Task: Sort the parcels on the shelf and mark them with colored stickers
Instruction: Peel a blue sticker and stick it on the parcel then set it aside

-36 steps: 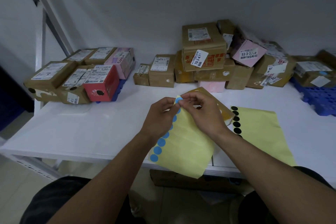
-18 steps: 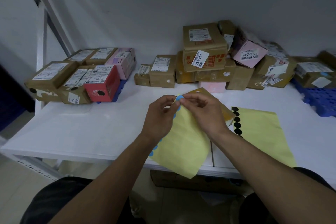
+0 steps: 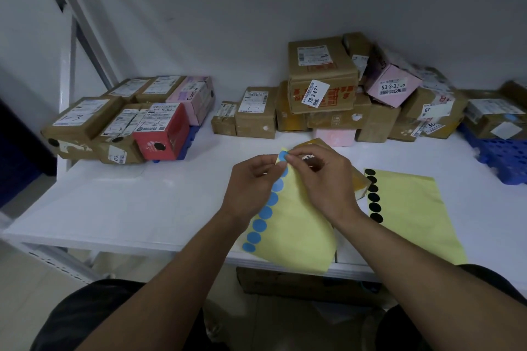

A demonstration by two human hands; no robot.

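I see blue dots [image 3: 265, 212] lining a yellow sheet [image 3: 299, 225]; right of it, black dots [image 3: 373, 196] line a second yellow sheet [image 3: 413, 214].

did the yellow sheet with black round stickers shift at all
No. The yellow sheet with black round stickers lies where it did, lower corner at the white shelf's front edge.

A: Obs. 1: blue perforated pallet [image 3: 502, 154], far right, holes across its top face, cut off by the frame edge
B: Noted. Second blue pallet [image 3: 191, 134] at left, only an edge showing
A: Backdrop: plain grey-white wall [image 3: 256, 8]. Pale floor [image 3: 34, 288], lower left
B: Brown carton [image 3: 285, 282], low centre, upper part hidden; markings unreadable
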